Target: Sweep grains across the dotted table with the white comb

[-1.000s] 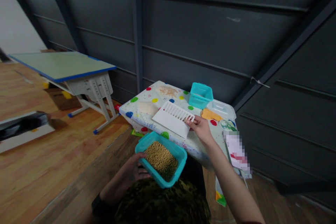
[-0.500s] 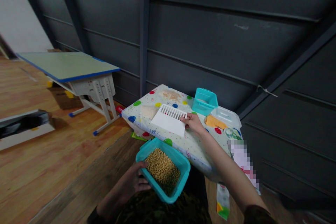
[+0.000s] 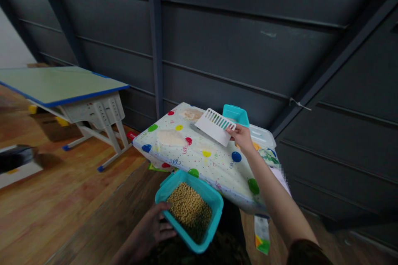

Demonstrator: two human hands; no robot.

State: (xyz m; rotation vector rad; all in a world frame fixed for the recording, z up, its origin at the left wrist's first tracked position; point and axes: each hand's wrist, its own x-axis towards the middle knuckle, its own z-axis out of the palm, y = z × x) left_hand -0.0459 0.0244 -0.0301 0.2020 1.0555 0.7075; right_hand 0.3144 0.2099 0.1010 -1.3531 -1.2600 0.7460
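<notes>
With my left hand [image 3: 157, 225] I grip the left edge of a turquoise plastic bin [image 3: 214, 198], thumb over the rim and fingers against the outer side. Inside lie pale yellow soybeans [image 3: 188, 205] and, toward the near right corner, small dark green beans [image 3: 200, 224]. The bin is just below the near edge of the covered table. My right hand [image 3: 242, 136] pinches the right end of a flat white plastic scoop [image 3: 214, 130] with a row of slots along its far edge. It is tilted above the table, in front of a second turquoise bin [image 3: 236, 114].
A balloon-print cloth covers the table [image 3: 211, 169]. On it are a beige pile [image 3: 171, 137], a flaky pile [image 3: 192, 114], a clear lid [image 3: 263, 136] and an orange cloth [image 3: 256, 146]. A green desk [image 3: 56, 85] stands left; a dark panelled wall [image 3: 224, 41] rises behind.
My right hand has lifted the white scoop and carried it away toward the back of the table. The left hand still holds the bin. The view has turned slightly right.
</notes>
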